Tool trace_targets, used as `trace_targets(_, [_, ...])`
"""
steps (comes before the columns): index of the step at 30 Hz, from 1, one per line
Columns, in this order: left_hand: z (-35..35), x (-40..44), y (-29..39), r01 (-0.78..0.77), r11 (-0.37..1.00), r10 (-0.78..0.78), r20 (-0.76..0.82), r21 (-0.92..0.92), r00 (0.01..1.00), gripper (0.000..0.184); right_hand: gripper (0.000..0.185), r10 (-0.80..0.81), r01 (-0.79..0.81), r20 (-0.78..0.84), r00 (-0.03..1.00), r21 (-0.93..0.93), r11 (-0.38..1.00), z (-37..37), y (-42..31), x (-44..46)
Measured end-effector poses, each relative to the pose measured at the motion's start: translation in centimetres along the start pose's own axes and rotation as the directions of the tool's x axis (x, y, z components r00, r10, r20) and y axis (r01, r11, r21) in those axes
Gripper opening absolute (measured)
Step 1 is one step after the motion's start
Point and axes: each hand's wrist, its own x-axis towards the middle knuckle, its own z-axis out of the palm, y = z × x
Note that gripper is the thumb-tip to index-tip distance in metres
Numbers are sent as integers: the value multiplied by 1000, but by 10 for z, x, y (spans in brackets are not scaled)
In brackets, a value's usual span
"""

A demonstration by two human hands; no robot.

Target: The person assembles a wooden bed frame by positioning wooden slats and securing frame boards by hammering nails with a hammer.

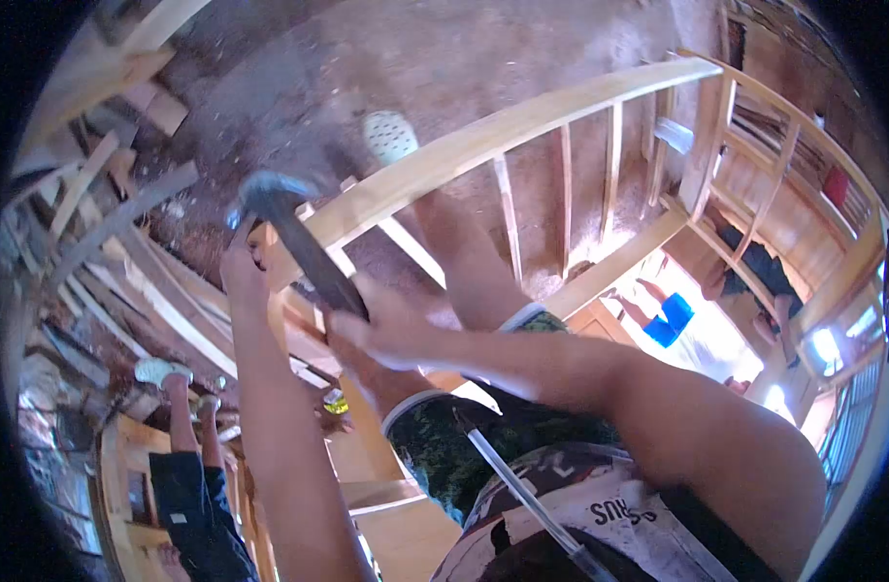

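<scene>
My right hand (381, 325) is closed around the dark handle of a hammer (313, 254). The hammer's metal head, blurred by motion, is above the near end of a wooden frame (444, 155). My left hand (243, 274) is closed at that frame end, beside and just below the hammer head. Its fingertips are partly hidden, and what they pinch does not show clearly. The frame has a long pale rail with several slats between it and a second rail, and slants across in front of my legs.
A perforated clog (391, 136) is on the dirt floor beyond the rail. Loose boards (124, 228) lie piled at left. One person in dark shorts (197, 514) is at lower left; another in blue shorts (670, 320) is at right. A wooden lattice frame (784, 160) is at far right.
</scene>
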Motion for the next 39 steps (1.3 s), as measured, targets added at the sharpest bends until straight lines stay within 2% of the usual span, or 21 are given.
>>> trace_targets(1, [12, -2, 6, -190, 971, 182, 72, 142, 981, 32, 38, -10, 6, 71, 997, 61, 998, -16, 2, 0])
trace_targets(2, [26, -4, 9, -55, 997, 61, 109, -52, 992, 38, 49, -21, 3, 141, 990, 122, 993, -31, 7, -1])
trace_targets(3, [38, -12, 8, 106, 968, -67, 171, -228, 983, 44, 43, 34, -56, 181, 983, 122, 991, -54, -16, 3])
trace_targets(4, [58, -32, 23, 125, 885, -45, 185, -448, 982, 50, 33, 30, -79, 162, 986, 304, 949, -71, -26, 17])
trace_targets(6, [92, -75, 59, 156, 876, -74, 192, -457, 979, 46, 9, 64, -96, 76, 995, 556, 826, -97, -47, 33])
trace_targets(9, [141, -119, 84, 111, 838, -17, 177, -535, 984, 40, 14, 249, -175, -36, 968, 616, 769, -133, -55, 26])
trace_targets(11, [153, -137, 80, 266, 656, 209, 509, -706, 835, 40, 14, 163, -118, -155, 974, 267, 956, -150, -34, 11])
trace_targets(12, [168, -157, 99, 268, 660, 215, 518, -702, 828, 40, 15, 157, -108, -196, 968, 239, 965, -156, -33, -1])
trace_targets(14, [203, -207, 131, 249, 750, -18, 357, -613, 934, 41, 16, 141, -88, -245, 959, 216, 972, -159, -24, -19])
trace_targets(17, [230, -236, 128, 123, 779, 90, 303, -616, 949, 43, 19, 176, -81, -313, 933, 294, 952, -163, -9, -33])
trace_targets(19, [226, -245, 124, 105, 790, 108, 305, -604, 946, 44, 19, 271, -204, -224, 936, 282, 937, -173, -14, -46])
trace_targets(22, [224, -253, 115, 4, 835, 65, 107, -551, 992, 36, 18, 302, -263, -92, 949, 299, 917, -169, 0, -48])
trace_targets(25, [216, -255, 105, -28, 860, 116, 141, -510, 983, 33, 23, 295, -257, -59, 954, 348, 902, -161, 5, -58])
trace_targets(27, [212, -257, 105, -4, 846, 132, 203, -533, 970, 32, 25, 224, -194, -140, 964, 200, 960, -160, 5, -68])
trace_targets(29, [215, -269, 115, 53, 893, 64, 243, -447, 968, 29, 29, 227, -205, -58, 972, 259, 944, -164, 9, -76])
trace_targets(32, [214, -280, 104, 81, 887, 58, 283, -455, 957, 26, 39, 323, -326, -73, 944, -21, 945, -150, 39, -80])
trace_targets(33, [209, -285, 99, 112, 880, 38, 302, -462, 953, 27, 41, 234, -237, -87, 968, -35, 971, -149, 49, -85])
trace_targets(34, [199, -282, 82, 194, 877, -43, 331, -439, 943, 28, 34, 328, -337, -132, 935, -51, 940, -152, 50, -93])
trace_targets(35, [196, -289, 77, 188, 892, -30, 360, -412, 932, 32, 27, 268, -247, -139, 953, 150, 957, -140, 87, -90])
trace_targets(37, [191, -295, 47, 87, 955, -11, 257, -284, 966, 28, 25, 146, -90, -164, 976, 308, 947, -139, 114, -106])
trace_targets(39, [173, -299, 29, 80, 975, -124, 210, 206, 970, 12, 23, 214, -195, -150, 965, 134, 972, -148, 113, -132])
